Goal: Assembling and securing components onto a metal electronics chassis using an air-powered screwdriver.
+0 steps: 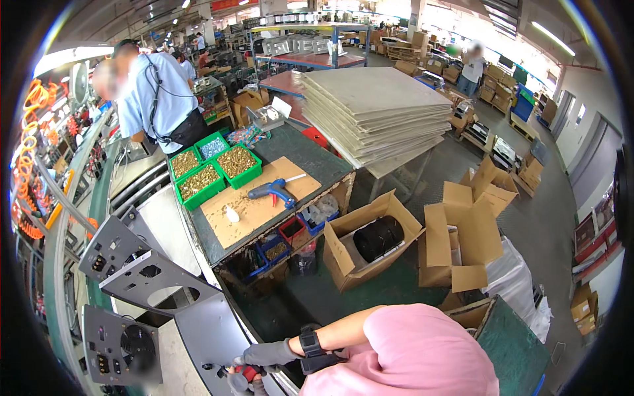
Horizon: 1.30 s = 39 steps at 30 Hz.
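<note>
At the lower edge, my right hand (271, 354), in a grey glove with a black band at the wrist, reaches left over a bent grey metal panel (206, 333). Its fingers close on a small red and black part (249, 373) whose kind I cannot make out. My left hand (239, 384), gloved too and cut off by the frame edge, has its fingers curled around the same part from below. A small black fitting (210, 367) sits on the panel beside them. Further left stand grey panels with black fans and sockets (122, 346).
A green-topped bench (290, 142) holds green bins of small metal parts (201, 183), a blue hot glue gun (274, 191) and cardboard (228, 211). Open cartons (343, 261) stand right of it, a sheet stack (373, 99) behind. A person in light blue (158, 92) works at the far left.
</note>
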Motion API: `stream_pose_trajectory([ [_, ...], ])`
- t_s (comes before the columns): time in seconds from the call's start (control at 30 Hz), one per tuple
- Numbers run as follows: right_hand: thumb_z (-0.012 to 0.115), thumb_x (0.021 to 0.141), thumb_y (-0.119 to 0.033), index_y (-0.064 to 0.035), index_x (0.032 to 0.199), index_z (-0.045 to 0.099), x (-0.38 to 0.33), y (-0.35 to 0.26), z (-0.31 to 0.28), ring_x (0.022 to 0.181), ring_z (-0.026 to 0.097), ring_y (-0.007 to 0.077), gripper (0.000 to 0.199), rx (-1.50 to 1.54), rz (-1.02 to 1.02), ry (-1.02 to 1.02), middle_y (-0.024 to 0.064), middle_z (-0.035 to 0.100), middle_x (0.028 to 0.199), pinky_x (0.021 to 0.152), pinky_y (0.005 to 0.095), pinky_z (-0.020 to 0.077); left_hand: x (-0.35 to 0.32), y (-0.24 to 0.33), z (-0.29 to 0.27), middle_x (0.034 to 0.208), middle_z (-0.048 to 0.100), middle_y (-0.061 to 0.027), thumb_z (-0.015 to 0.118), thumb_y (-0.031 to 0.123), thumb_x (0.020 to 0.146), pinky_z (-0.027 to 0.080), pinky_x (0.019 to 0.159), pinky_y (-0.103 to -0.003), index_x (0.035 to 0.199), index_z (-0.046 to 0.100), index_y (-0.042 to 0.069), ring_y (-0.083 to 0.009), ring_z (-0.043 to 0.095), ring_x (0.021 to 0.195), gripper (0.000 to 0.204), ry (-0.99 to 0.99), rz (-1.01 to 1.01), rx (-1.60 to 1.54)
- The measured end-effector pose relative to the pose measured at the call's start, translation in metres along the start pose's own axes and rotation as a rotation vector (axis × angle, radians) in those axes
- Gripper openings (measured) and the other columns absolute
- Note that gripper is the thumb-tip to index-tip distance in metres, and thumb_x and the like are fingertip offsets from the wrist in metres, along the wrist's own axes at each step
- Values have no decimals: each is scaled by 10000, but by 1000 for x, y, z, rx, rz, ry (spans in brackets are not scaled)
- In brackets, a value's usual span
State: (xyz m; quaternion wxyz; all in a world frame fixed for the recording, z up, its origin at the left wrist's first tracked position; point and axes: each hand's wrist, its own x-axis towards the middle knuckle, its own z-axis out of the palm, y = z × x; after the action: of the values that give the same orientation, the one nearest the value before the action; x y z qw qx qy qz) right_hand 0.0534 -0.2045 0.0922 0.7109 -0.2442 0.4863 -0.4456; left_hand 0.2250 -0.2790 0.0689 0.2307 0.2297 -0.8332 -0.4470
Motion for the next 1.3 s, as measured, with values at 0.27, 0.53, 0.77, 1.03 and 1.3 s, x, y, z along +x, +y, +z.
stream_pose_trajectory([
  [0.27, 345, 913, -409, 0, 830, 525, 62, 56, -7, 530, 571, 240, 454, -637, -334, 481, 131, 572, 614, 492, 362, 436, 5, -17, -1, 976, 545, -176, 525, 158, 868, 415, 803, -338, 1044, 472, -68, -245, 521, 892, 291, -158, -59, 145],
  [0.53, 411, 891, -346, -25, 871, 479, 29, 31, 7, 640, 581, 354, 329, -809, -408, 537, 155, 589, 651, 562, 423, 436, 5, -12, 12, 863, 542, -113, 496, 229, 892, 437, 660, -327, 1114, 429, -28, -195, 504, 748, 346, 43, 92, 138],
  [0.77, 478, 856, -289, -78, 906, 487, 25, 35, -5, 651, 566, 359, 217, -860, -999, 443, 157, 558, 647, 591, 437, 429, 3, -22, 14, 660, 448, 11, 503, 172, 881, 306, 448, -202, 1085, 461, 27, -62, 384, 519, 254, -17, -398, -563],
  [1.03, 536, 803, -212, -18, 1043, 528, 34, 30, -17, 792, 570, 356, 309, -907, -856, 205, 187, 577, 887, 658, 414, 464, -5, -36, 15, 617, 417, 23, 523, 152, 864, 295, 457, -199, 1162, 431, 18, -60, 366, 521, 339, -31, -388, -471],
  [1.3, 552, 791, -245, -64, 1140, 470, 33, 21, -10, 851, 564, 354, 402, -965, -442, 133, 195, 566, 940, 747, 396, 452, -5, -26, 10, 606, 421, 28, 520, 180, 874, 288, 421, -205, 1109, 483, 25, -65, 366, 470, 284, 50, -329, -440],
])
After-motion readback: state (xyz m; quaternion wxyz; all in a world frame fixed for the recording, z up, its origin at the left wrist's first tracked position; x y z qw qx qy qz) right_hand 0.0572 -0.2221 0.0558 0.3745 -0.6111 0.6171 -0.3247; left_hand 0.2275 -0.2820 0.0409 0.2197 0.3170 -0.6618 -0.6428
